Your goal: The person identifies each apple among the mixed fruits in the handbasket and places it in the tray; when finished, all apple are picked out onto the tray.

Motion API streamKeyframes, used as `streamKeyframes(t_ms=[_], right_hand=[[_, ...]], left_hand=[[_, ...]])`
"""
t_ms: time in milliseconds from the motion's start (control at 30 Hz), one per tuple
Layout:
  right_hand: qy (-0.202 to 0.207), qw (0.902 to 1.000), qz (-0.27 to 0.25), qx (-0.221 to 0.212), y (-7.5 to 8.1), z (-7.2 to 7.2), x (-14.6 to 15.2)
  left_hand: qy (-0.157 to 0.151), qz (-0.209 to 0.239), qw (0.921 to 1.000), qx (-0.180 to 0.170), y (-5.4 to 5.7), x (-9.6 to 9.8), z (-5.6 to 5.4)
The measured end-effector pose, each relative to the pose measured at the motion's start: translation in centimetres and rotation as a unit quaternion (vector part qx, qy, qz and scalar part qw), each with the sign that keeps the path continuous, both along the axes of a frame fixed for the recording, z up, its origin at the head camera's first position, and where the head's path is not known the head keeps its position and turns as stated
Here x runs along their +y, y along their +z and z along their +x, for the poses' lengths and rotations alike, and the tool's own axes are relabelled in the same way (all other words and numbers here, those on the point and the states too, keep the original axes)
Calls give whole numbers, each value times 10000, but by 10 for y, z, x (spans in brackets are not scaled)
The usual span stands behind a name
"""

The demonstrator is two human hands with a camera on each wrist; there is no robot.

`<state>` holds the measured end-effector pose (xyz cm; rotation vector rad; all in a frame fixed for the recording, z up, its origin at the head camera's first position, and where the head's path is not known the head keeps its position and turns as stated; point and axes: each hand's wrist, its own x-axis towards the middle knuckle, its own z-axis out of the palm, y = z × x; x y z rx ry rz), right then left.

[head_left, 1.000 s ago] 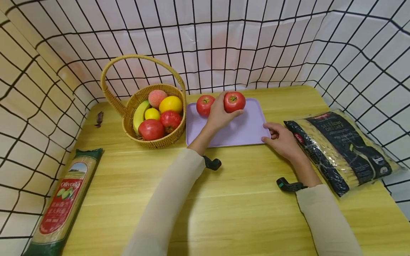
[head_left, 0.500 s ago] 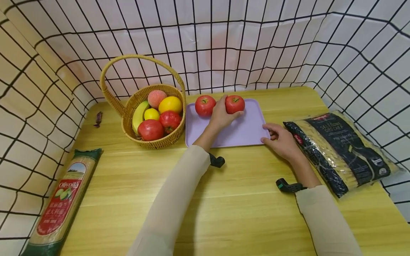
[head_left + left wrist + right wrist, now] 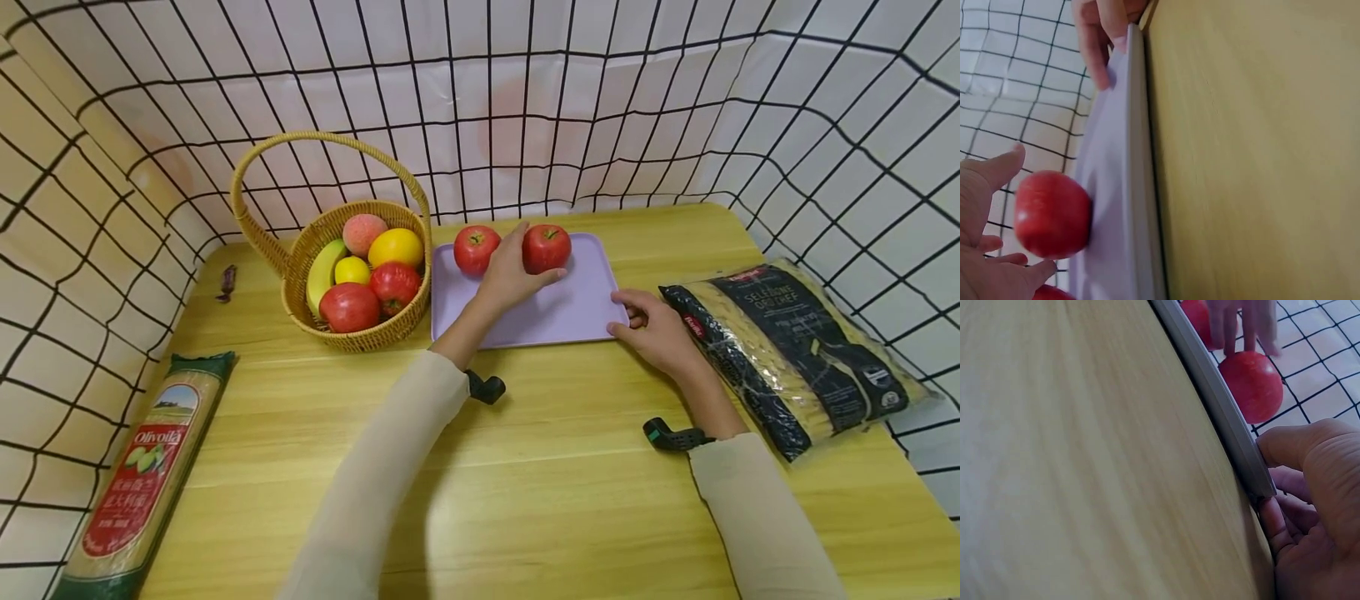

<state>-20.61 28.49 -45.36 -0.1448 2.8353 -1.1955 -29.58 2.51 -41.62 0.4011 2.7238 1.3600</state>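
Note:
Two red apples sit on a lilac tray (image 3: 577,312), side by side along its far half. My left hand (image 3: 512,273) reaches over the tray between the left apple (image 3: 474,249) and the right apple (image 3: 547,248). In the left wrist view its thumb stands apart from the right apple (image 3: 1052,214), and the fingers are spread loosely beside it. My right hand (image 3: 662,333) pinches the tray's right edge near the front corner. The right wrist view shows its thumb (image 3: 1291,445) on top of the rim and a finger (image 3: 1274,525) underneath.
Left of the tray stands a handled wicker basket (image 3: 367,340) of fruit. A spaghetti pack (image 3: 142,475) lies at far left, a small dark wrapped piece (image 3: 228,283) behind it. A large pasta bag (image 3: 802,358) lies right of my right hand. Black wire mesh (image 3: 491,125) encloses the table's back and sides.
The right apple has come down onto the tray, and my left hand has loosened from it and shifted slightly left. My right hand keeps its pinch on the tray edge.

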Motion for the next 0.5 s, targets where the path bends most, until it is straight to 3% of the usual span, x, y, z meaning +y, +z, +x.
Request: streamKeyframes(t_ms=[267, 500], right_hand=[[9, 10000, 19, 47, -1, 2, 1], [87, 9997, 115, 186, 2, 1, -5]], left_hand=[[-331, 240, 9985, 352, 12, -22, 26], [-308, 208, 9976, 579, 31, -51, 45]])
